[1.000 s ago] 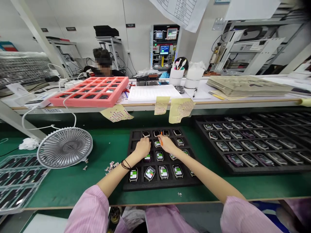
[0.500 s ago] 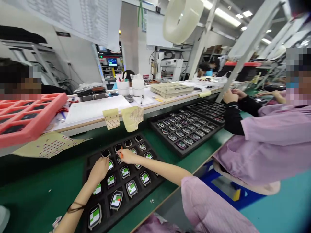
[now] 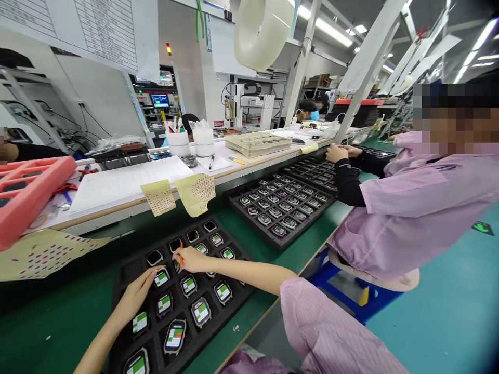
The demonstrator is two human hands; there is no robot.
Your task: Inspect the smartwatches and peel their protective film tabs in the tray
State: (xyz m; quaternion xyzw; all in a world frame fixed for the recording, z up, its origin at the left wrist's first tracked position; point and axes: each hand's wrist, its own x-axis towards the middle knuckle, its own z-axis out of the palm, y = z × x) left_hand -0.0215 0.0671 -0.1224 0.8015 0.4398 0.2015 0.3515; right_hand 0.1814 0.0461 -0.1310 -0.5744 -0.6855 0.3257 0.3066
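A black compartment tray [image 3: 150, 337] holds several square watch faces, many lit green and white, with a few dark ones in the far row. My right hand [image 3: 192, 258] is closed round a thin orange tool [image 3: 181, 253], over the second row from the far edge; it partly covers a watch there. Beside a lit watch [image 3: 161, 277] in the same row, my left hand [image 3: 140, 291] has its fingertips together at the watch's upper left edge. Whether they grip that watch is hard to tell.
A second black tray [image 3: 273, 236] of watches lies to the right, near a co-worker's hands [image 3: 337, 153]. Above stands a shelf [image 3: 128, 200] with white cups [image 3: 178, 143], a beige tray [image 3: 253, 146] and a red foam tray [image 3: 35, 208]. Yellow sheets [image 3: 158, 197] hang from its edge.
The view has swung to the right, so the scene sits further left. My left hand's fingers are more stretched out beside the lit watch. My right hand still holds the orange tool.
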